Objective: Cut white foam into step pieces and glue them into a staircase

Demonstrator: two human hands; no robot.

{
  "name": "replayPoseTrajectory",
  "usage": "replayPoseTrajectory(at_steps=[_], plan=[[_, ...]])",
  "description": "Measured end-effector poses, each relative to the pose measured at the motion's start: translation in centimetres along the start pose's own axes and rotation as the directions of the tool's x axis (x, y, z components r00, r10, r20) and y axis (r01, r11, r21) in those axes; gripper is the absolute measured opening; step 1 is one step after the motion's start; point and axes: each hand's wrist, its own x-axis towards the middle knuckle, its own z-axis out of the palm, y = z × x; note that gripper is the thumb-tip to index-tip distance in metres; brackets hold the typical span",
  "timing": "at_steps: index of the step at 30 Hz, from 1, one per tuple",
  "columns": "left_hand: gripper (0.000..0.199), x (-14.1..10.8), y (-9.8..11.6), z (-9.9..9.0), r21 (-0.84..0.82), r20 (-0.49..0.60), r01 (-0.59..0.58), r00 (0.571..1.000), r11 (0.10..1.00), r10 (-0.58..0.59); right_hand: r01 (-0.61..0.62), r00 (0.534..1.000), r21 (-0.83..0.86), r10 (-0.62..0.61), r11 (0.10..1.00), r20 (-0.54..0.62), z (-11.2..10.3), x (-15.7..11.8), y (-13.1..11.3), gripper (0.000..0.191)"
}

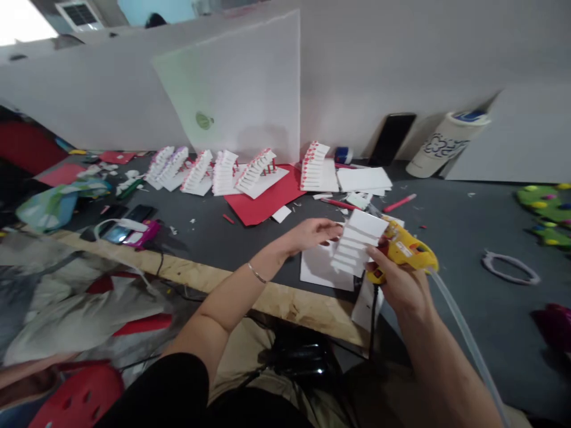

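My right hand pinches a white stepped piece, like a small paper staircase, with the thumb along its right edge. Close beside that hand is a yellow hot glue gun; whether the palm bears on it is hidden. A clear glue stick trails from its rear. My left hand reaches to the staircase's left edge, fingers loosely bent and apart; contact is unclear. White card lies below the piece.
Several decorated white staircases stand along the back, some by a red sheet. A phone and a tall cup lean at the wall. A purple device sits left; a grey ring lies right.
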Motion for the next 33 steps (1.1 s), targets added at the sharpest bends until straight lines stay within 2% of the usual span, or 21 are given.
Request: replayPoseTrajectory(at_steps=[5, 10, 16, 24, 33], plan=[[0.042, -0.9, -2.5, 0.5, -0.090, -0.025, 0.053, 0.998, 0.995, -0.056, -0.022, 1.000, -0.039, 0.021, 0.999, -0.007, 0.1, 0.0, 1.2, 0.050], [0.044, -1.2, -3.3, 0.1, -0.156, -0.048, 0.071, 0.996, 0.985, -0.079, -0.007, 1.000, -0.051, 0.008, 0.999, 0.019, 0.6, -0.2, 1.2, 0.047], [0.048, -1.4, -3.1, -0.7, -0.237, 0.000, 0.126, 0.992, 0.963, -0.130, 0.008, 1.000, -0.010, -0.008, 1.000, 0.027, 0.9, 0.2, 0.7, 0.039], [0.050, -1.8, -2.0, -0.3, -0.235, 0.060, 0.172, 0.985, 0.957, -0.162, -0.024, 0.999, 0.079, 0.021, 0.997, 0.038, 1.5, 0.2, 0.1, 0.039], [0.048, -1.8, -2.1, -0.4, -0.194, 0.071, 0.199, 0.980, 0.961, -0.188, -0.008, 0.996, 0.068, 0.002, 0.998, 0.087, 1.6, 0.2, 0.0, 0.039]])
